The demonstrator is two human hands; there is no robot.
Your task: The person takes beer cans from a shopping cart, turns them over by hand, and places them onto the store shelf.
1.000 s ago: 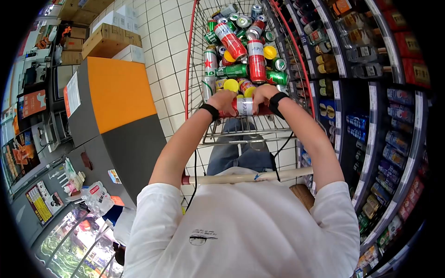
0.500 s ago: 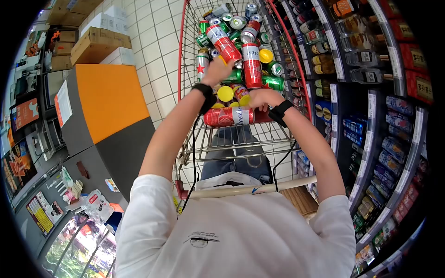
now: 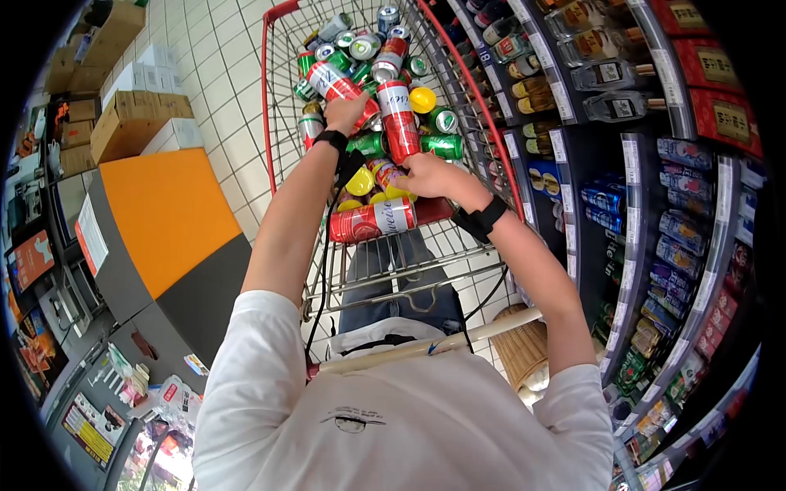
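My left hand (image 3: 348,113) is closed over the lower part of a tilted red-and-white beer can (image 3: 326,80) in the shopping cart; its fingertips are partly hidden. My right hand (image 3: 442,178) has thumb and fingers apart, just below another red beer can (image 3: 399,123). Its fingers reach over small cans with yellow lids (image 3: 359,182), and I see no firm grip. A third red-and-white beer can (image 3: 372,219) lies sideways at the cart's near end. Green cans (image 3: 442,147) and a yellow lid (image 3: 422,100) are around them.
Red-edged wire sides (image 3: 268,106) enclose the cart's load. Shelves (image 3: 565,188) of bottles and cans run close along the right. An orange-topped counter (image 3: 168,217) and cardboard boxes (image 3: 139,119) stand left. A wicker basket (image 3: 520,344) sits low at right.
The view has shifted, so the cart sits further left. My left hand has moved forward onto the tilted beer can. My right hand has come slightly forward, towards the other red can.
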